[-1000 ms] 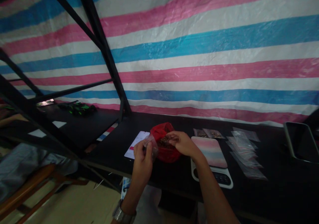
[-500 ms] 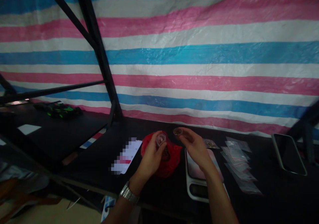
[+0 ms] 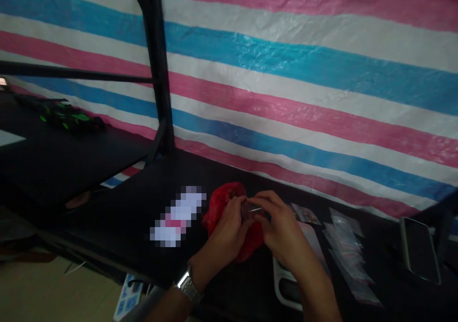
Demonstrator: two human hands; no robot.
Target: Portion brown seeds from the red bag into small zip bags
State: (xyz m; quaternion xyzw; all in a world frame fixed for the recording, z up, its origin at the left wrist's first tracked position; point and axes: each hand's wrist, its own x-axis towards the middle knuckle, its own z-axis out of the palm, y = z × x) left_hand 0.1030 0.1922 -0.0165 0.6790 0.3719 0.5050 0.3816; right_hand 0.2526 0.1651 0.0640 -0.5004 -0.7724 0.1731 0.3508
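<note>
My left hand (image 3: 229, 231) grips a small clear round plastic cup (image 3: 245, 210) over a red plastic bag (image 3: 216, 207). Against it my right hand (image 3: 284, 231) pinches another small clear cup (image 3: 255, 209), tilted sideways with its rim towards the first. The cups touch or nearly touch; fingers and dim light hide what is in them. The bag's crumpled top spreads behind and below both hands. Partly under my right forearm lies a white kitchen scale (image 3: 279, 284). A small clear bag with brownish bits (image 3: 306, 214) lies just behind the scale.
Flat clear zip bags (image 3: 348, 250) are fanned out right of the scale, and a phone (image 3: 420, 250) lies farther right. Left of the red bag is a blurred white paper or screen (image 3: 179, 217). A black frame post (image 3: 161, 74) rises at the back left before a striped sheet.
My right hand has come left and down, bringing its cup from apart to up against the cup in my left hand. The camera view has tilted and shifted.
</note>
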